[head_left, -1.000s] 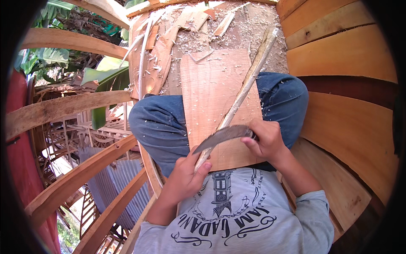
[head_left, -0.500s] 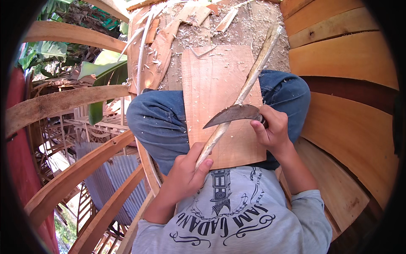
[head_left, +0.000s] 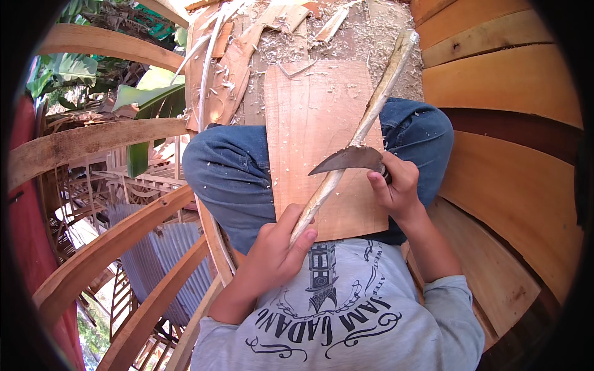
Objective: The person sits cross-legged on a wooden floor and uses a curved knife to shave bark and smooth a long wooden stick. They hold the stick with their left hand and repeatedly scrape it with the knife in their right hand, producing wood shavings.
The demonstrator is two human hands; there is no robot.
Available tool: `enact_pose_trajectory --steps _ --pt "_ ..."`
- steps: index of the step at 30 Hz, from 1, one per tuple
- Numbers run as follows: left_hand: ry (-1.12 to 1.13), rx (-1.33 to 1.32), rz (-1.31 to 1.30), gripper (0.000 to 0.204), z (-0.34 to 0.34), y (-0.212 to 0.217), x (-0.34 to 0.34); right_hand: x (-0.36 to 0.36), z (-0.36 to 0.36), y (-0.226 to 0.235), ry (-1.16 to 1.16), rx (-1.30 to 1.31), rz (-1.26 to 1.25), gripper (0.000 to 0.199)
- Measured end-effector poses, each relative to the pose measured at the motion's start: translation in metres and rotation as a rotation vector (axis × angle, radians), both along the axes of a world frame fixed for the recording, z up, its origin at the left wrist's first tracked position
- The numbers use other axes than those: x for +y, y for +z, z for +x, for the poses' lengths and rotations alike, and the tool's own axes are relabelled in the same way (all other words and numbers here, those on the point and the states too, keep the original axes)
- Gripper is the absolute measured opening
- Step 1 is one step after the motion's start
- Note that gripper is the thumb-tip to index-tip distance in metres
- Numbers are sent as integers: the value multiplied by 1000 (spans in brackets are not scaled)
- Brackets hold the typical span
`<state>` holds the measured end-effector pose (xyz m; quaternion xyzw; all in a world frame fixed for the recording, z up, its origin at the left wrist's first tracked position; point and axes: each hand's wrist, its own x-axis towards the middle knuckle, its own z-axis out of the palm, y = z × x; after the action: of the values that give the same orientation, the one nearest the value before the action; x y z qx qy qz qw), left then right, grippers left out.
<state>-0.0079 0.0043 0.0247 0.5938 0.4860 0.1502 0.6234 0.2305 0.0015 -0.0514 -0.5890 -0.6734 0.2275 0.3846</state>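
My left hand [head_left: 280, 242] is closed around the lower end of a long, pale wooden stick [head_left: 375, 115], partly stripped and darker along its upper part. The stick slants up and to the right over my lap. In my right hand [head_left: 399, 185] is the handle of a curved knife [head_left: 350, 160], mostly hidden by the fingers. Its dark blade lies across the middle of the stick, tip pointing left. Small pale shavings sit where the blade meets the wood. Beneath both, a flat wooden board [head_left: 309, 117] rests on my lap between my knees.
Wood shavings and bark strips [head_left: 244, 65] litter the plank floor ahead. Curved wooden ribs [head_left: 111, 139] stand on the left, with corrugated metal sheet [head_left: 176, 253] beyond them. A wall of curved planks [head_left: 501, 80] rises close on the right.
The knife blade has shifted slightly up and to the right. My left hand and the stick's lower end have moved a little the same way.
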Motion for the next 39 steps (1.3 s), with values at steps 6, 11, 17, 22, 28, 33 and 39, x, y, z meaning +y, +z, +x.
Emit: enact_pose_trajectory --steps 6,11,17,22,28,33,39 --pt "12 -172 -258 16 -3 5 2 8 -7 3 -233 10 135 26" --pt "135 -164 -170 26 -1 0 -1 4 10 10 -238 51 20 25" --pt "49 -68 -56 25 6 10 2 8 2 18 -56 26 -129 26" --pt "16 -10 -41 19 3 13 3 1 -12 21 146 -8 -3 26" --pt "5 2 -27 17 6 13 2 0 -15 19 207 67 31 27" --pt "-7 -7 13 17 8 12 3 -6 -22 11 8 229 -90 23" --pt "-38 -5 -36 20 9 13 5 4 -9 8 52 125 -102 25"
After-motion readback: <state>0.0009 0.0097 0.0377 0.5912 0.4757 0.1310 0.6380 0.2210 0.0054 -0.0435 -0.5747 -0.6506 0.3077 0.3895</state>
